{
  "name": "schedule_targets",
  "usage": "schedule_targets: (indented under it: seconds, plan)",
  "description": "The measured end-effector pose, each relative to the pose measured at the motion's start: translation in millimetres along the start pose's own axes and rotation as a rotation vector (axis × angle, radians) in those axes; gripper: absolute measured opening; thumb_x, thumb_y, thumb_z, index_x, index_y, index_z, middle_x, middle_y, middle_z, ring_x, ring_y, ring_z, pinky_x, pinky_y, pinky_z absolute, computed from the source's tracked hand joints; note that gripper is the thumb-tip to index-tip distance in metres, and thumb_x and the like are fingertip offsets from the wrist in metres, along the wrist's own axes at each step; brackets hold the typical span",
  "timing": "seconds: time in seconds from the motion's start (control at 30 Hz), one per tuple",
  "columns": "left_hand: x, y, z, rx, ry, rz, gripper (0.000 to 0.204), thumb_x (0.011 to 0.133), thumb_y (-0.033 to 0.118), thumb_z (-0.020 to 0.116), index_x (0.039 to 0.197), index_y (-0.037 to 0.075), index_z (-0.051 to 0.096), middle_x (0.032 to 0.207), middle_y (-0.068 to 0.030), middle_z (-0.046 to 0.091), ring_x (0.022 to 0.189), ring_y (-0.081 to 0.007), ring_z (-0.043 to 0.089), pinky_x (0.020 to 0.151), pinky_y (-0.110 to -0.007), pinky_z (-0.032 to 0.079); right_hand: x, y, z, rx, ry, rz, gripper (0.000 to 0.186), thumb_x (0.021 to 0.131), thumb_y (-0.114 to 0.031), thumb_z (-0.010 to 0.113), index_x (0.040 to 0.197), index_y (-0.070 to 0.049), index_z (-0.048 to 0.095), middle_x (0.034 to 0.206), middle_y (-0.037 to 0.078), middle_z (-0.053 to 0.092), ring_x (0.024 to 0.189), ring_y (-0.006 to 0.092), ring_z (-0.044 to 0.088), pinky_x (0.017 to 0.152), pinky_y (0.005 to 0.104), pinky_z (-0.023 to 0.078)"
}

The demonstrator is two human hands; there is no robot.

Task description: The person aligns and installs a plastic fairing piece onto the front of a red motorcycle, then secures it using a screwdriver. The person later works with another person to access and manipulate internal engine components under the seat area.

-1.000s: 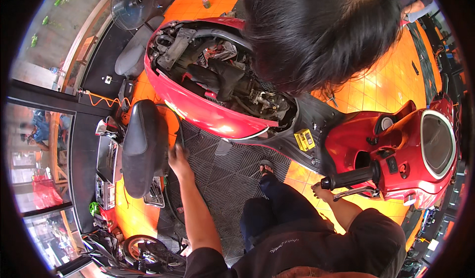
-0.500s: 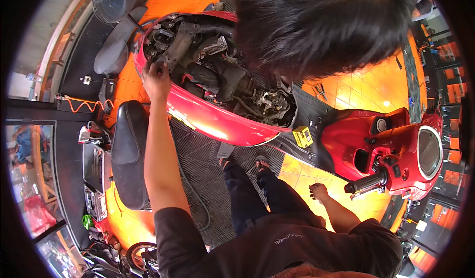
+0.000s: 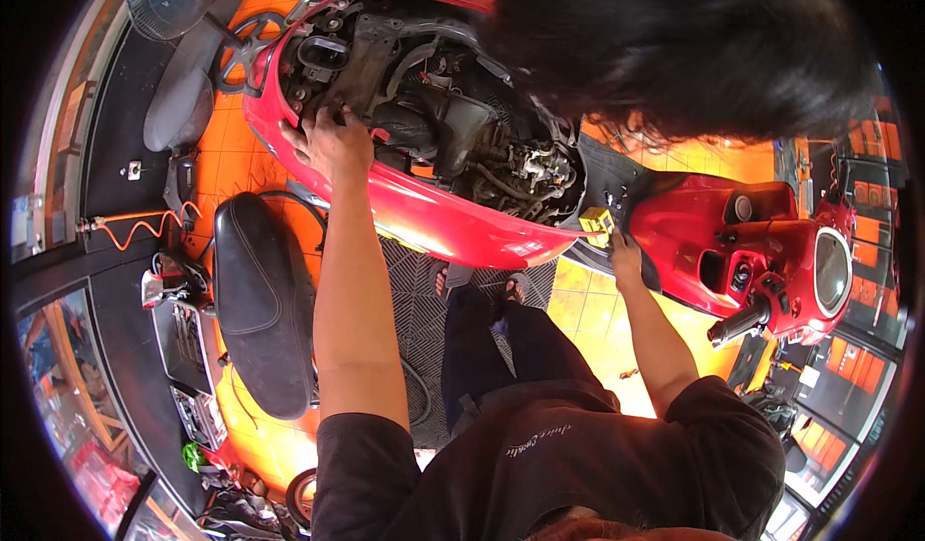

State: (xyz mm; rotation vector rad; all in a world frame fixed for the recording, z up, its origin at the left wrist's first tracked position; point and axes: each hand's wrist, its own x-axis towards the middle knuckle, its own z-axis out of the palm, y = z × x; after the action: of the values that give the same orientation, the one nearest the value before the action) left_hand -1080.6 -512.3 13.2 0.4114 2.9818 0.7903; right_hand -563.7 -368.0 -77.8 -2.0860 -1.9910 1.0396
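A red scooter stands with its seat off and its engine bay [image 3: 453,136] uncovered. Along its near side runs a long red side panel [image 3: 424,218]; orange floor shows through a gap between this panel and the inner parts. At the panel's rear, my left hand [image 3: 339,144] is closed over the upper edge, one finger stretched along the outside and the others bent inward. My right hand [image 3: 626,255] is at the panel's narrow front tip, its fingers pinched there beside a yellow box [image 3: 596,225] on the footboard. Its fingertips are partly hidden.
A black scooter seat [image 3: 260,300] rests at the left. Beyond it are a fan [image 3: 171,0] and an orange coiled hose [image 3: 145,228]. Another person's head [image 3: 674,50] leans over the far side. The handlebar grip [image 3: 739,321] juts out at the right.
My right hand has risen from beside my body to the panel's front tip. My left hand has shifted along the rear edge, and the panel now stands away from the inner parts.
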Motion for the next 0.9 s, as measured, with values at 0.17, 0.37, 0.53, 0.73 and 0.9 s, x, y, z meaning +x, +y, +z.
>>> schedule_targets:
  seconds: [0.17,0.37,0.53,0.73,0.9]
  plan:
    - [2.6,-3.5,7.1,0.01,0.085,0.031,0.036,0.089,0.035,0.059,0.12,0.018,0.066,0.139,-0.0092,0.049,0.144,-0.0376,0.014,0.11,-0.06,0.023,-17.9,-78.6,13.8,0.061,-0.009,-0.114,0.055,0.095,-0.049,0.049,0.107,0.001,0.066,0.1,0.024,0.065,0.097,0.0392,0.061,0.088,0.0404,0.047]
    - [6.4,-15.0,30.8,0.074,0.067,0.247,0.046,0.09,0.042,0.056,0.12,0.008,0.064,0.133,-0.0158,0.055,0.141,-0.0394,0.021,0.112,-0.059,0.019,-34.8,-78.2,-6.3,-0.088,-0.114,-0.194,0.052,0.092,-0.05,0.052,0.09,0.0,0.068,0.086,0.022,0.064,0.087,0.0393,0.063,0.077,0.0432,0.048]
    - [65.9,-99.8,45.1,0.838,0.127,0.51,0.045,0.097,0.04,0.043,0.13,0.013,0.057,0.127,-0.0153,0.06,0.119,-0.0379,0.051,0.106,-0.048,0.028,-1.4,-51.9,-3.8,0.124,-0.175,-0.146,0.05,0.09,-0.05,0.058,0.084,-0.002,0.069,0.077,0.019,0.065,0.078,0.0302,0.064,0.072,0.039,0.048]
    - [155.8,-141.3,-40.1,-0.146,-0.123,0.469,0.044,0.092,0.017,0.043,0.132,0.002,0.055,0.126,-0.0135,0.061,0.113,-0.0248,0.06,0.095,-0.037,0.049,84.1,19.5,50.7,0.976,-0.411,-0.201,0.048,0.094,-0.039,0.058,0.118,0.001,0.062,0.11,0.013,0.067,0.101,0.0201,0.063,0.085,0.0307,0.047]
    - [158.8,-122.0,-23.3,-0.406,-0.366,0.284,0.043,0.096,0.02,0.043,0.132,-0.002,0.053,0.133,-0.0137,0.055,0.119,-0.0235,0.055,0.103,-0.036,0.044,55.0,62.3,101.8,1.029,-0.701,-0.03,0.045,0.095,-0.035,0.057,0.117,0.003,0.059,0.104,0.016,0.068,0.085,0.0216,0.068,0.083,0.0327,0.049]
